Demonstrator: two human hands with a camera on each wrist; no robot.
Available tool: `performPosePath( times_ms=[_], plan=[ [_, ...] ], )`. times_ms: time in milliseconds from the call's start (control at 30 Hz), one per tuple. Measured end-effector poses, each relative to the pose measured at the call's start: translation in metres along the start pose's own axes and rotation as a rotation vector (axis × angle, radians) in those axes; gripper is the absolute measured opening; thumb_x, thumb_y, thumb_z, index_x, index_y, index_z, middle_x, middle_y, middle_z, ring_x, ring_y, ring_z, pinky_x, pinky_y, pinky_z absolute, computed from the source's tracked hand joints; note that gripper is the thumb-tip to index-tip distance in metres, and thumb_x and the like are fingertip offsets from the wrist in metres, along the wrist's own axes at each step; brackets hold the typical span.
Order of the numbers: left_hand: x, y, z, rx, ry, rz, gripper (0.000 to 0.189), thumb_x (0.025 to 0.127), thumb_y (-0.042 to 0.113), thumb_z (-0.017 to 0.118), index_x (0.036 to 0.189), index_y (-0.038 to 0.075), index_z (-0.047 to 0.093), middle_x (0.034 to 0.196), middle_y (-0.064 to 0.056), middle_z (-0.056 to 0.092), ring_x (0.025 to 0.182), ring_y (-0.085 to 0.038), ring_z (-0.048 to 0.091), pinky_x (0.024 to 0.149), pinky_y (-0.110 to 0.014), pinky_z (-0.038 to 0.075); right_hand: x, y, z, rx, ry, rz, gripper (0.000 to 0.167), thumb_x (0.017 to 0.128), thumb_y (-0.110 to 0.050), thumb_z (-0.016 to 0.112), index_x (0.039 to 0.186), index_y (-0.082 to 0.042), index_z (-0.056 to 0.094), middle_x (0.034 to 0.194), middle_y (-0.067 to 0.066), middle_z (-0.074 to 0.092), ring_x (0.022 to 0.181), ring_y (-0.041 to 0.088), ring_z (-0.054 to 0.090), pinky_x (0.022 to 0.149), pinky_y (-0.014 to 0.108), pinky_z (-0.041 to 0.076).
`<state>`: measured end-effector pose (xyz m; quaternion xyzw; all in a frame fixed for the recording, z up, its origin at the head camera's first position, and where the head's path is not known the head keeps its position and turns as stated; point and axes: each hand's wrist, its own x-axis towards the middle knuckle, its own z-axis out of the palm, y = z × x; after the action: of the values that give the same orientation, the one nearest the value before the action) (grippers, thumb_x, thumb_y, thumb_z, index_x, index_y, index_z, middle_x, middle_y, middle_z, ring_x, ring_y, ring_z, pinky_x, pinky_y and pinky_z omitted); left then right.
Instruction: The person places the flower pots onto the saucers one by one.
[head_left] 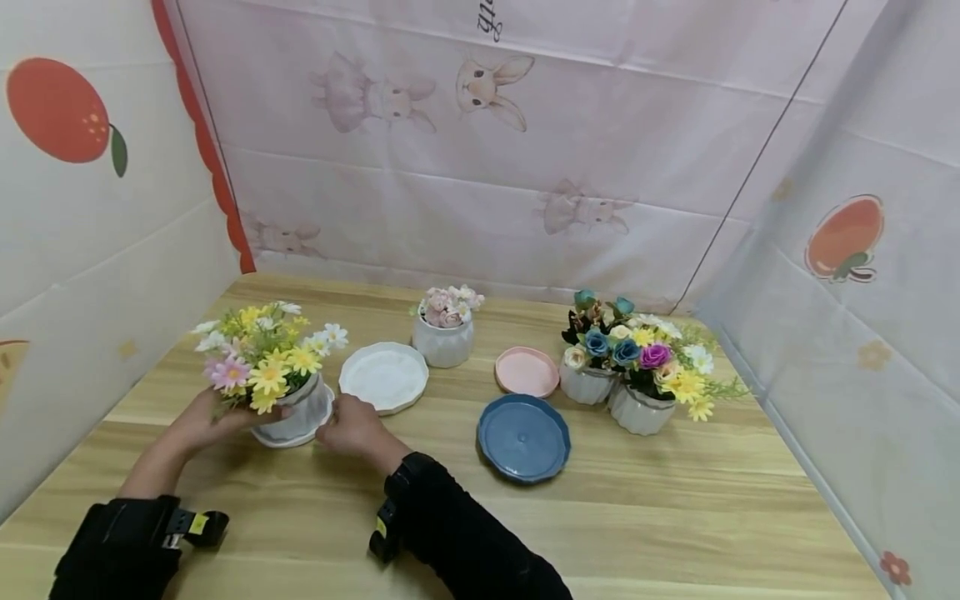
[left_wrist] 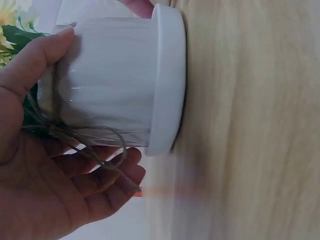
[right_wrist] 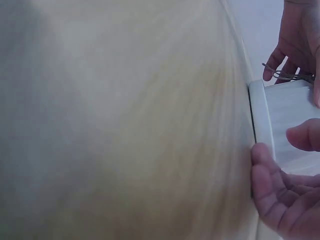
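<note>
At the left of the table, a white flowerpot (head_left: 298, 414) with yellow, white and pink artificial flowers (head_left: 270, 358) stands on a white saucer (left_wrist: 169, 80). My left hand (head_left: 213, 421) grips the pot from its left side, the thumb lying on the ribbed wall near the twine bow (left_wrist: 65, 132). On the opposite side, my right hand (head_left: 356, 425) holds the saucer's edge with curled fingers. Its thumb (right_wrist: 304, 136) reaches over the saucer in front of the pot wall. In the left wrist view, the right hand is mostly hidden behind the pot.
Right of the hands lies another white saucer (head_left: 384, 377), with a pot of pink flowers (head_left: 442, 343) behind it. A pink saucer (head_left: 527, 372) and a blue saucer (head_left: 523, 439) lie mid-table. Two more flowerpots (head_left: 642, 412) stand at right. Printed cloth walls (head_left: 420, 200) border the table.
</note>
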<state>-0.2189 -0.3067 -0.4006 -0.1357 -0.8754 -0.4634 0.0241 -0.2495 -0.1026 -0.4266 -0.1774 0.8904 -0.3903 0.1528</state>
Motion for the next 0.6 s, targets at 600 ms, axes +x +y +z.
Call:
performPosePath(
  times_ms=[600],
  plan=[
    [-0.021, 0.010, -0.011, 0.391, -0.088, -0.205, 0.089, 0.067, 0.033, 0.081, 0.125, -0.020, 0.038, 0.111, -0.044, 0.046, 0.100, -0.057, 0.045, 0.080, -0.061, 0.040, -0.021, -0.021, -0.019, -0.678, -0.158, -0.082, 0.014, 0.080, -0.022, 0.065, 0.072, -0.018, 0.054, 0.069, -0.005, 0.052, 0.061, 0.012, 0.049, 0.051, 0.029, 0.041]
  ],
)
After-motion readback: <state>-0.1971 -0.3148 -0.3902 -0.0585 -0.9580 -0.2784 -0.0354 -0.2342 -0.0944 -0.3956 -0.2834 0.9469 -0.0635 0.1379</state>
